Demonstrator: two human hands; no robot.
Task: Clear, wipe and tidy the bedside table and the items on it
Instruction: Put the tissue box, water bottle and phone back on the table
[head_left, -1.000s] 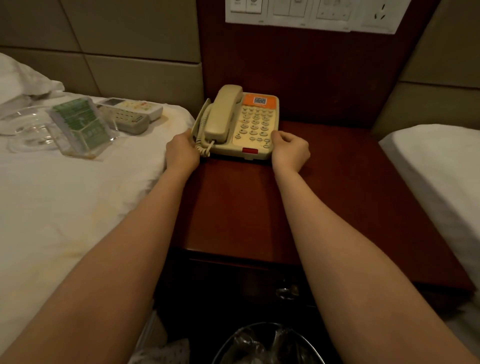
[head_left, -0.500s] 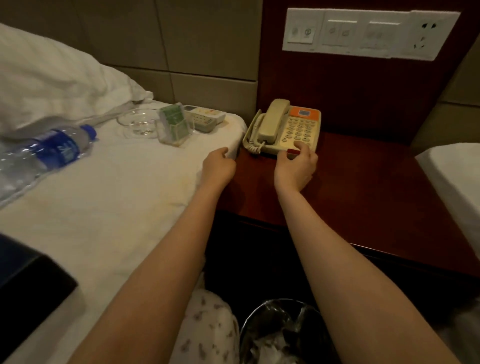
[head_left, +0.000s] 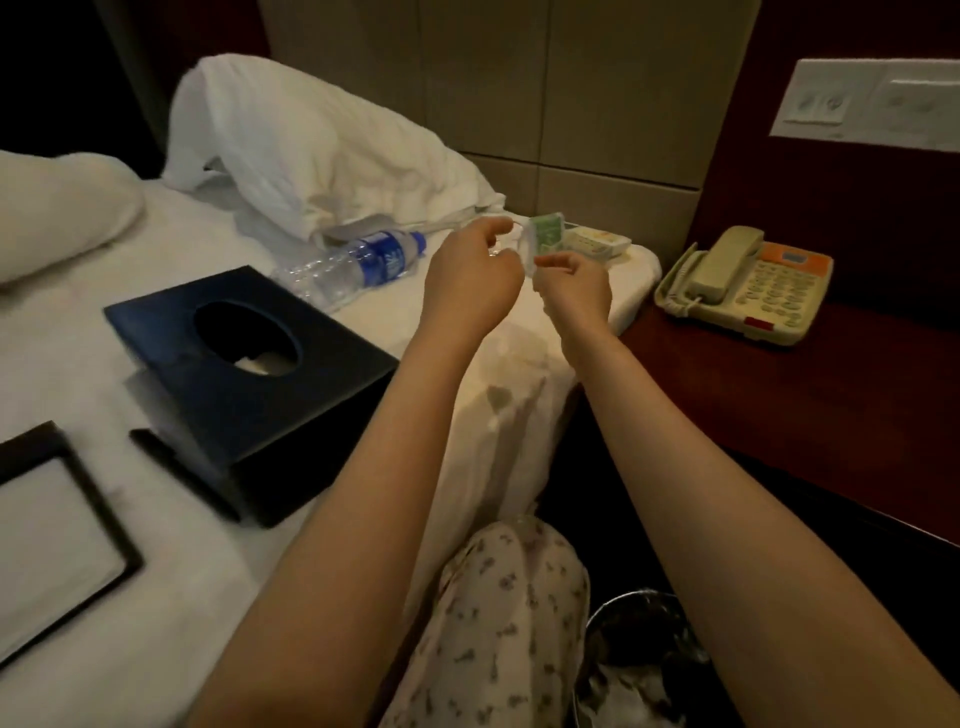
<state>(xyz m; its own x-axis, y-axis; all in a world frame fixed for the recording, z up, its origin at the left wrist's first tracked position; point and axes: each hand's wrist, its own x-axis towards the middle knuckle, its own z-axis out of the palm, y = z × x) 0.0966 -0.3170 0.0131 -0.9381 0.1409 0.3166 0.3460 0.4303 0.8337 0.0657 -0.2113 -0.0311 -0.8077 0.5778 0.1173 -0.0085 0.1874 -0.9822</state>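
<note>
My left hand (head_left: 470, 278) is over the bed's corner, its fingers curled on a clear glass dish (head_left: 506, 240) that is mostly hidden and blurred. My right hand (head_left: 574, 286) pinches the lower edge of a clear holder with green cards (head_left: 544, 240), which stands tilted just beyond my fingertips. Behind the holder, two pale remote controls (head_left: 597, 243) lie on the sheet. A beige telephone (head_left: 743, 283) with an orange top sits at the back left of the dark red bedside table (head_left: 831, 415), well to the right of both hands.
On the white bed lie a water bottle (head_left: 358, 265), a black tissue box (head_left: 244, 384) and a black-framed tray (head_left: 52, 525). A pillow (head_left: 322, 150) lies behind them. A lined bin (head_left: 639, 654) stands by my knee (head_left: 498, 623). A switch panel (head_left: 872, 101) is on the wall.
Both hands left the telephone and moved left to the bed's corner, closing on the glass dish and the card holder. My view swung left, bringing the tissue box and tray into sight.
</note>
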